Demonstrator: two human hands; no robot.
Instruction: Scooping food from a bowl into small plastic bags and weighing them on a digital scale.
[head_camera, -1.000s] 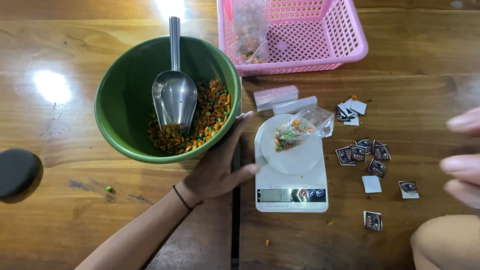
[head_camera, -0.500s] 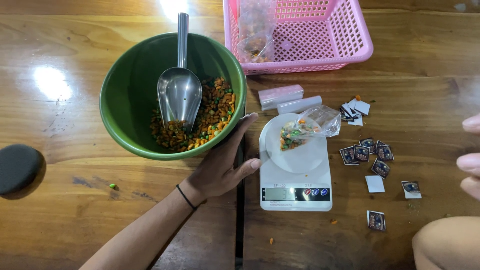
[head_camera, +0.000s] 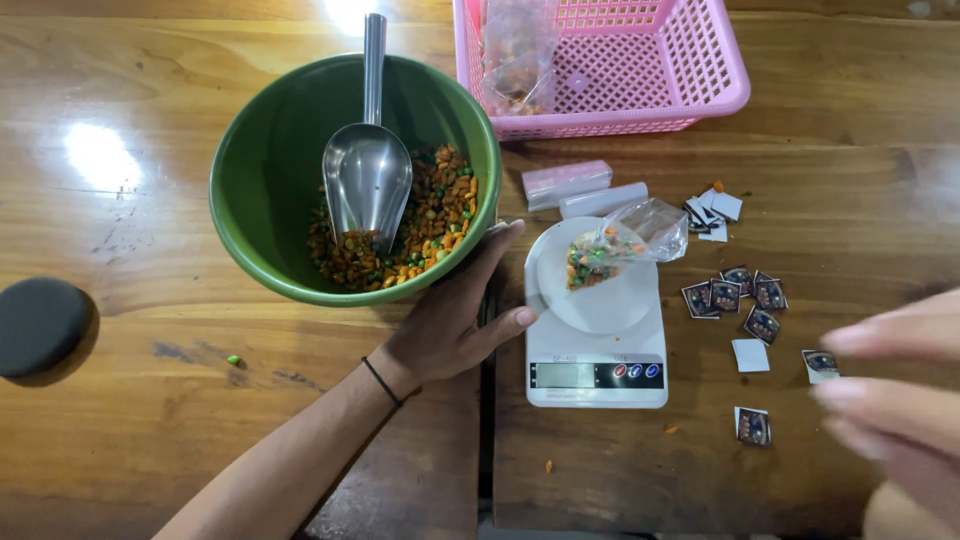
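- my left hand (head_camera: 450, 325) rests open against the near side of the green bowl (head_camera: 270, 190), fingers spread along its rim, steadying it on the table (head_camera: 150, 420); that grip clasps nothing.
- my right hand (head_camera: 890, 390) hangs blurred at the right edge, fingers loosely apart and empty as far as i can tell.
- the metal scoop (head_camera: 367, 180) lies in the bowl on the mixed snack.
- the small clear bag (head_camera: 625, 245), partly filled, sits on the white scale (head_camera: 598, 360), just right of the bowl.
- i judge this the weighing step: the portion sits on the pan.
- the next move, i'd say, calls for a careful lift of the floppy bag by its open mouth.
- little printed labels (head_camera: 745, 295) lie scattered right of the scale; a pink basket (head_camera: 720, 80) stands behind.
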